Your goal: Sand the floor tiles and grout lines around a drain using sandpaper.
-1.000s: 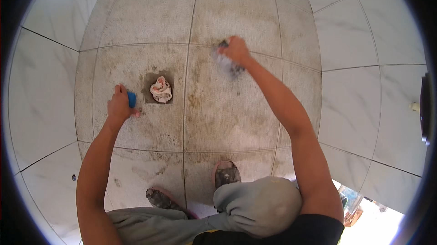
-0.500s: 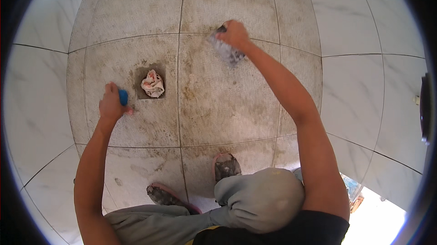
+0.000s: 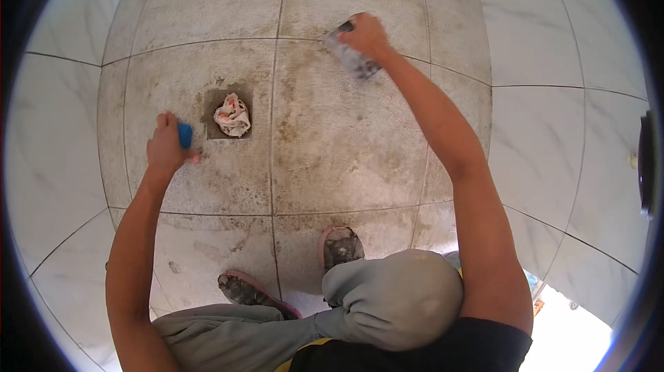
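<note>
My right hand (image 3: pixel 368 34) is closed around a flat grey tool (image 3: pixel 356 62) with a dark patch by the fingers. Its broad, shiny, smudged face is against or just over the stained floor tile, near a grout line; its exact kind does not show clearly. At the left, my left hand (image 3: pixel 166 144) is low over the floor, its fingers curled round a small blue block-like thing (image 3: pixel 185 135), mostly hidden by the hand. Just right of that hand, a crumpled whitish cloth or bag with reddish marks (image 3: pixel 232 116) is stuffed into a square hole (image 3: pixel 216 132) in the tiles.
Beige floor tiles (image 3: pixel 346 157) carry brown and dark stains. White marbled wall tiles (image 3: pixel 532 137) rise on both sides. My shoes (image 3: pixel 341 245) are on the floor near the lower middle. A dark round-edged object (image 3: pixel 647 163) is at the right wall; bright light enters at lower right.
My right hand and the grey tool have shifted slightly up and to the right. My left hand keeps its hold on the blue thing; the whole view has tilted a little.
</note>
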`<state>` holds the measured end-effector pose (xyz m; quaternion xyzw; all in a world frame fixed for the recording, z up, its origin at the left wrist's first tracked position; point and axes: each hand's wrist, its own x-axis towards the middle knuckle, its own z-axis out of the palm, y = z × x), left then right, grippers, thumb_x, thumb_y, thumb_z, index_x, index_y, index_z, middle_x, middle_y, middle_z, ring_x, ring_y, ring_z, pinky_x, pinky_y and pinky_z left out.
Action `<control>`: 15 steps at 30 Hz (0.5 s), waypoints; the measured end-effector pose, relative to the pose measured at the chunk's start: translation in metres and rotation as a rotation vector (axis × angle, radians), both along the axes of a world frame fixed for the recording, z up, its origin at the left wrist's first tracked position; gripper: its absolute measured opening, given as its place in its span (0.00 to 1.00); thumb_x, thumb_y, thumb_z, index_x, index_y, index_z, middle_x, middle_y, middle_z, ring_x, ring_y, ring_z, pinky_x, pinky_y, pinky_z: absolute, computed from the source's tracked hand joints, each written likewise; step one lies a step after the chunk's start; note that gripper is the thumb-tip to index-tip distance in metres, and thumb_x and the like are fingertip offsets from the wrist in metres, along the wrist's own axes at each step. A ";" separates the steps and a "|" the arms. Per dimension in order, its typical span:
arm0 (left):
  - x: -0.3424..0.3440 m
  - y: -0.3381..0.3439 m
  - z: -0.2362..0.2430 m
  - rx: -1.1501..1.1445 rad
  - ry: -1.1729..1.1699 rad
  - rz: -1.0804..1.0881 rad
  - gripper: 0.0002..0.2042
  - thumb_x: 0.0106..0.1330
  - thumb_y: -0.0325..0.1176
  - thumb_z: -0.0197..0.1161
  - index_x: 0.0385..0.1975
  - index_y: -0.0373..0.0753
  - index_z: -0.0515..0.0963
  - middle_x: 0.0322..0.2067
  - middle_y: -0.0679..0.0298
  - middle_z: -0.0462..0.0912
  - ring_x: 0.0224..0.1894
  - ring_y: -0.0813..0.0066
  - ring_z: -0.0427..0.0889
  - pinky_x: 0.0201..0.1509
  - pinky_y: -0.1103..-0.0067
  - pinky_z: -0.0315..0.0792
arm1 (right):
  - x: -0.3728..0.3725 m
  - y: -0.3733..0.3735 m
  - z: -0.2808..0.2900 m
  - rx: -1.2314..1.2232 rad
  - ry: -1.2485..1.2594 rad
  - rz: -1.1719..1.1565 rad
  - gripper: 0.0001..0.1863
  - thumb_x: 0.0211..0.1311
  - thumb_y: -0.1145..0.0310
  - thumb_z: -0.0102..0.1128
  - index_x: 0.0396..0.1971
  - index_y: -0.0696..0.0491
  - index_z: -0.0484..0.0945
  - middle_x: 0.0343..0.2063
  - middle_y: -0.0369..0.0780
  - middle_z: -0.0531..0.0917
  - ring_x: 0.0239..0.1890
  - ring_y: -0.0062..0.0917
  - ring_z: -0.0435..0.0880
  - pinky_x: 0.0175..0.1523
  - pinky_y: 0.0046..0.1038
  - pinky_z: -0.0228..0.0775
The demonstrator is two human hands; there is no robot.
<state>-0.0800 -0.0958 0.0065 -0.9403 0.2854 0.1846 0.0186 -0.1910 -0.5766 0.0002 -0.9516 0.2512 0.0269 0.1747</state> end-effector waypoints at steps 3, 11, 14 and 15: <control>-0.002 0.007 0.005 -0.012 0.010 -0.001 0.55 0.27 0.38 0.85 0.61 0.31 0.60 0.58 0.51 0.66 0.52 0.49 0.79 0.46 0.60 0.77 | 0.008 0.012 0.021 0.104 0.081 -0.047 0.30 0.43 0.50 0.71 0.39 0.61 0.82 0.37 0.54 0.85 0.43 0.48 0.84 0.50 0.41 0.77; -0.002 0.001 0.003 -0.015 -0.014 -0.012 0.55 0.29 0.37 0.85 0.62 0.31 0.59 0.58 0.54 0.67 0.53 0.51 0.78 0.46 0.61 0.78 | -0.003 -0.019 0.007 -0.032 -0.081 0.146 0.26 0.46 0.50 0.68 0.38 0.58 0.83 0.36 0.53 0.85 0.41 0.49 0.84 0.49 0.40 0.78; -0.002 0.000 0.001 0.018 -0.005 0.016 0.54 0.29 0.36 0.85 0.62 0.31 0.60 0.58 0.54 0.67 0.52 0.51 0.78 0.46 0.61 0.78 | 0.025 0.039 0.004 -0.019 0.065 0.137 0.26 0.47 0.50 0.68 0.39 0.58 0.83 0.37 0.52 0.86 0.43 0.46 0.85 0.49 0.40 0.78; -0.002 -0.002 -0.001 0.016 -0.010 0.019 0.54 0.29 0.36 0.85 0.62 0.31 0.60 0.58 0.54 0.67 0.52 0.51 0.78 0.46 0.61 0.78 | 0.039 0.054 0.000 -0.064 0.063 0.095 0.27 0.47 0.50 0.68 0.39 0.58 0.83 0.38 0.51 0.86 0.42 0.45 0.85 0.49 0.39 0.78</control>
